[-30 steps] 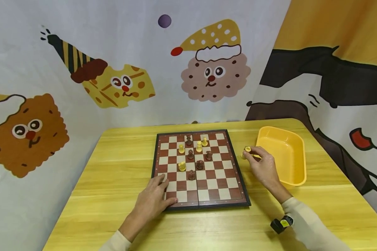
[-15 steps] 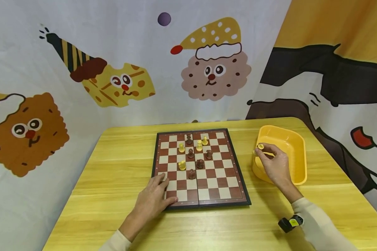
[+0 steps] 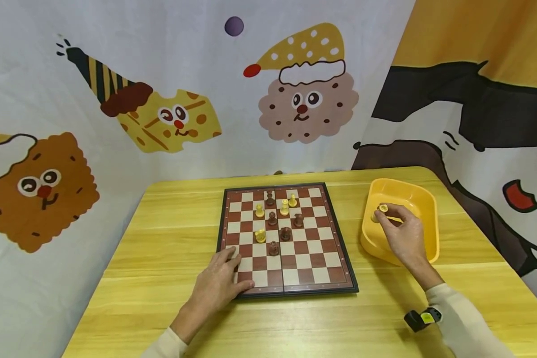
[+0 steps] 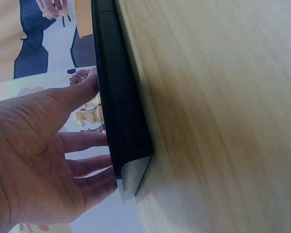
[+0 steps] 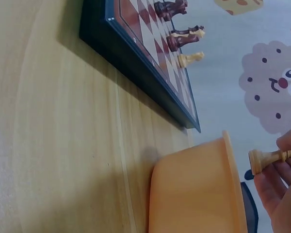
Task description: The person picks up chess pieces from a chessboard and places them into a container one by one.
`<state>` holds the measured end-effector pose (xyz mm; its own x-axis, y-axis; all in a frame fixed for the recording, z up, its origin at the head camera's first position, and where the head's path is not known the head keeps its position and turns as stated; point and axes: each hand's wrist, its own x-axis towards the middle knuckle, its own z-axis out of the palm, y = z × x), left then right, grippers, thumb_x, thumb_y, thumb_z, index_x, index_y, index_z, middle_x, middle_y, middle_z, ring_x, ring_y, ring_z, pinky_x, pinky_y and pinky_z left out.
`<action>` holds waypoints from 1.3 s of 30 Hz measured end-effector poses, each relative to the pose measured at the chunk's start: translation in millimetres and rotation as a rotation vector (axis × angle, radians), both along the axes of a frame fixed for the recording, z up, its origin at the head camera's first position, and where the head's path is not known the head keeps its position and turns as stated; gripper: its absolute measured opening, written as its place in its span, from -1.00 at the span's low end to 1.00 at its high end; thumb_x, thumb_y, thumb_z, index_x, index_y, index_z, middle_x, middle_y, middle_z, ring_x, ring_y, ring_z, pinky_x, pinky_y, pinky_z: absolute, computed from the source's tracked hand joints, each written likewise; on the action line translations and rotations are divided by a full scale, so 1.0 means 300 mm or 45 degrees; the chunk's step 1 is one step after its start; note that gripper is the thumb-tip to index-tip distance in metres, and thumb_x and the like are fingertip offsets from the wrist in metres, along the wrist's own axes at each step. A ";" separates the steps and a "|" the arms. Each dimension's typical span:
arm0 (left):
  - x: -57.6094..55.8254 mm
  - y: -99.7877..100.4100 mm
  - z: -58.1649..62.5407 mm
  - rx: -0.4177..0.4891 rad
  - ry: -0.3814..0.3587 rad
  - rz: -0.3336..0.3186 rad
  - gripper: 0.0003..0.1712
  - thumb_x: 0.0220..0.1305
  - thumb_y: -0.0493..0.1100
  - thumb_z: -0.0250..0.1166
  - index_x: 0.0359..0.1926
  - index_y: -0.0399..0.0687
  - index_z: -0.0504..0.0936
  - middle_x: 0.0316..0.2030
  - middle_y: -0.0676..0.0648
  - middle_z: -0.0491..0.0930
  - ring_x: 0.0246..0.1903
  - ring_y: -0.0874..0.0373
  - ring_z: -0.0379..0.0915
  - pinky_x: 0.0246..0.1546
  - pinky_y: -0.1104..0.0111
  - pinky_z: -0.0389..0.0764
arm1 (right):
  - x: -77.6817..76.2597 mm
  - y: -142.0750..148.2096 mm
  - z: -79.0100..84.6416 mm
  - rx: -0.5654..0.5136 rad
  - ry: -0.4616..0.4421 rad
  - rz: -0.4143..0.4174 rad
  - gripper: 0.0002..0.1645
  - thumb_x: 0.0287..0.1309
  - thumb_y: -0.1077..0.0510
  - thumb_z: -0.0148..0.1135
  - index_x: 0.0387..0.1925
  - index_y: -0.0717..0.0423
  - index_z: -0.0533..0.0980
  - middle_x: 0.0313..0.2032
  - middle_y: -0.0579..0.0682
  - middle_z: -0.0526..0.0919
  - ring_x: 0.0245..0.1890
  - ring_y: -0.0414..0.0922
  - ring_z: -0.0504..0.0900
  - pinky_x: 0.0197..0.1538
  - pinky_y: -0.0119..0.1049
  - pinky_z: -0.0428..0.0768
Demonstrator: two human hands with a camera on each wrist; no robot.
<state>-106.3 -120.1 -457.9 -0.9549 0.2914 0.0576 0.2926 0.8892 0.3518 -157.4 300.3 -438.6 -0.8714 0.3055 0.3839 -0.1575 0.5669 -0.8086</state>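
My right hand (image 3: 404,238) pinches a cream chess piece (image 5: 265,159) by its upper end, over the yellow tray (image 3: 400,188). The piece's broad base points away from the fingers in the right wrist view. At the near left corner of the chessboard (image 3: 311,261), my left hand (image 3: 218,278) rests with its fingers and thumb spread on the board. In the left wrist view the fingertips lie along the board's dark side (image 4: 121,97). On the board stand several pieces, among them a cream knight (image 3: 260,236), a dark knight (image 3: 299,220) and a cream pawn (image 3: 293,201).
The board and the tray stand on a wooden table (image 3: 170,223), with a strip of tabletop between them. Behind the table hangs a white curtain (image 3: 183,44) with cartoon prints. A black wrist device (image 3: 420,319) sits on the right sleeve.
My right hand has moved rightward with the cream chess piece, from beside the board to over the tray. The left hand and the pieces on the board have stayed put.
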 end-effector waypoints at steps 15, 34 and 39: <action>-0.006 0.005 0.006 -0.011 0.011 0.028 -0.10 -0.01 0.21 0.61 0.22 -0.28 0.62 0.30 -0.27 0.42 0.27 -0.20 0.35 -0.06 -0.11 0.64 | 0.008 0.025 -0.001 0.045 -0.032 -0.047 -0.64 0.37 0.14 0.31 0.05 0.33 0.63 -0.12 0.24 0.71 -0.25 -0.58 0.53 -0.24 -0.70 0.50; -0.009 0.028 0.018 -0.005 -0.064 0.040 -0.11 0.03 0.17 0.60 0.26 -0.28 0.59 0.35 -0.29 0.36 0.31 -0.21 0.29 -0.03 -0.15 0.61 | 0.006 0.067 0.003 0.010 -0.030 -0.074 -0.64 0.36 0.16 0.31 0.07 0.31 0.63 -0.16 0.06 0.70 -0.19 -0.46 0.59 -0.25 -0.69 0.50; 0.002 0.027 0.015 -0.008 -0.074 0.058 -0.10 0.04 0.17 0.60 0.28 -0.29 0.58 0.37 -0.29 0.34 0.33 -0.21 0.27 -0.01 -0.16 0.60 | -0.003 0.065 0.010 0.004 -0.049 -0.067 -0.62 0.36 0.12 0.30 0.07 0.31 0.62 -0.14 0.13 0.70 -0.19 -0.44 0.61 -0.25 -0.68 0.51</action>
<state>-105.9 -112.0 -453.4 -0.9689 0.2474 -0.0003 0.2306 0.9035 0.3613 -158.3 319.8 -435.5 -0.8683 0.3499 0.3516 -0.0966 0.5760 -0.8117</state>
